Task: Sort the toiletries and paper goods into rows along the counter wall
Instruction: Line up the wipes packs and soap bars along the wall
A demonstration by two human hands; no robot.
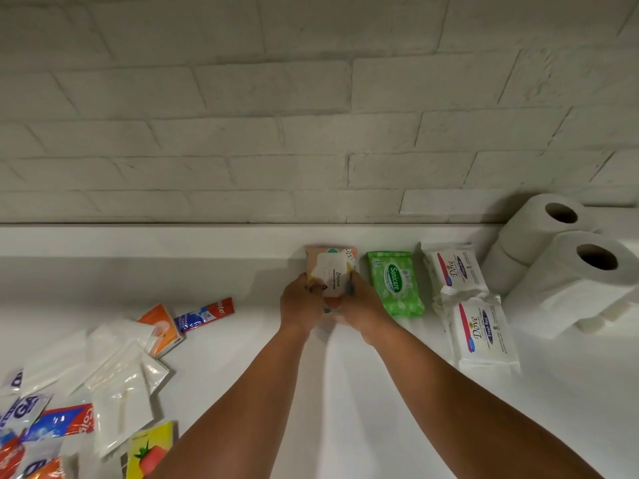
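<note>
Your left grip [300, 303] and right grip [361, 305] both clasp the soft peach plastic wipes pack [330, 267]. Just right of them lies a flat green plastic wipes pack [396, 283].

The green pack [396, 283] carries the brand "Sanicare" in white letters on a dark oval, and the number "15" at one corner. The upper white pack [454, 271] and the lower white pack [482, 335] both show "Dove" and "Fresh Red". On the toothpaste tube [204, 314] only "ate" can be read (the start of the word is not legible). The pink pack [330, 271] has a white label, its print too small to read.
</note>
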